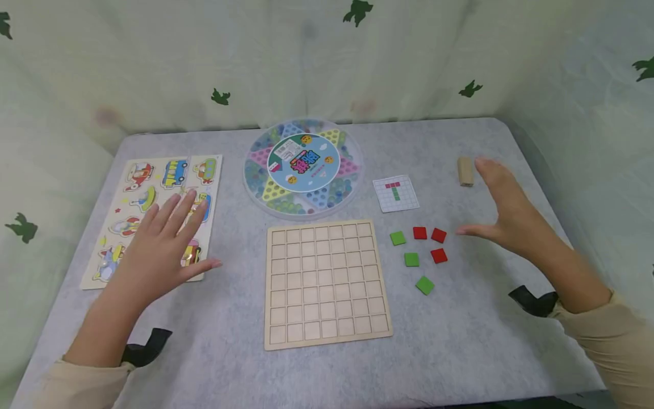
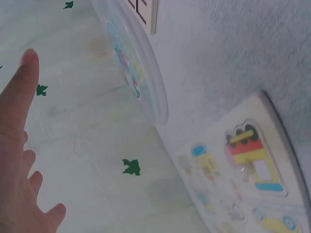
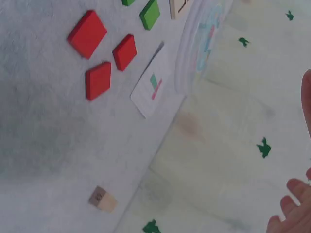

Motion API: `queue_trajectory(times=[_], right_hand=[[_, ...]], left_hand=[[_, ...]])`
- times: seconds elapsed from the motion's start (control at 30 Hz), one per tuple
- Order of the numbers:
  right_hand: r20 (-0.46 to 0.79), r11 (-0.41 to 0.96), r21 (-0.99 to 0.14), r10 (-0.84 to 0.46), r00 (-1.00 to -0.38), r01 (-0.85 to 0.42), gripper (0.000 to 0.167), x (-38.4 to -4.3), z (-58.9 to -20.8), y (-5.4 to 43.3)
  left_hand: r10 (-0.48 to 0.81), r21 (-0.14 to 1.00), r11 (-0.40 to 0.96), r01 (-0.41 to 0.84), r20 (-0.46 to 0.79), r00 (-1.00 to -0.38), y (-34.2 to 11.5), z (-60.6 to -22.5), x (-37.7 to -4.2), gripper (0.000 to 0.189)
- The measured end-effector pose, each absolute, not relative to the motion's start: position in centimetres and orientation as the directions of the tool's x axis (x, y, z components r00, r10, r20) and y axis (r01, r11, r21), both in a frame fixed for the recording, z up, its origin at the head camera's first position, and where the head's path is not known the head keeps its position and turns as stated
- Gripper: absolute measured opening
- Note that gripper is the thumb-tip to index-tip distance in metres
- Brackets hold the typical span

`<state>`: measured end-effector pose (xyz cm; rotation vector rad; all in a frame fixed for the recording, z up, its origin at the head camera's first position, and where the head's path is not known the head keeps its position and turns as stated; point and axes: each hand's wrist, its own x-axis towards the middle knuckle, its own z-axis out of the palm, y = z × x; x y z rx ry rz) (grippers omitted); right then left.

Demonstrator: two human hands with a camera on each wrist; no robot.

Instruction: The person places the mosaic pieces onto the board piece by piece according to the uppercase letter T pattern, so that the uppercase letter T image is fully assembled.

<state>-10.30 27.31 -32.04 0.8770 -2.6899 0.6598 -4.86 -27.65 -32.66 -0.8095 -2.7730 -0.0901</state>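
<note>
My left hand (image 1: 160, 250) hovers with fingers spread over the picture puzzle board (image 1: 114, 218) on the left, holding nothing. On the other side my right hand (image 1: 511, 213) is held in the air, thumb apart from the fingers, near the small wooden block (image 1: 465, 171). Left of its thumb lie three red square tiles (image 1: 439, 255) and three green square tiles (image 1: 411, 259). A wooden grid board (image 1: 327, 287) lies flat in the middle of the table. Just beyond the tiles, a pattern card (image 1: 401, 199) shows a T shape in red and green squares.
A round, clear-lidded marble board game (image 1: 304, 170) lies behind the grid board, close to the table's far edge. Pale curtains (image 1: 306, 62) with green leaf shapes hang around the back and sides. The table (image 1: 219, 363) has a grey cloth-like cover.
</note>
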Motion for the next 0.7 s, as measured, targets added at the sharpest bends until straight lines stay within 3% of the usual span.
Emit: queue_trajectory(times=[0.17,0.43,0.7], right_hand=[[0.346,0.694,-0.403,-0.488,-0.801,-0.597,0.095,-10.1,-33.3,26.2],[0.314,0.680,-0.478,-0.459,-0.831,-0.556,0.081,-10.2,-36.6,25.1],[0.294,0.654,-0.519,-0.467,-0.834,-0.550,0.069,-10.3,-39.4,24.4]], left_hand=[[0.540,0.067,0.809,0.584,0.309,-0.783,-26.2,-34.9,-4.3,0.091],[0.442,0.290,0.832,0.472,0.166,-0.882,-24.0,-38.3,-3.3,0.096],[0.414,0.424,0.812,0.401,0.066,-0.908,-22.7,-40.7,-2.8,0.092]])
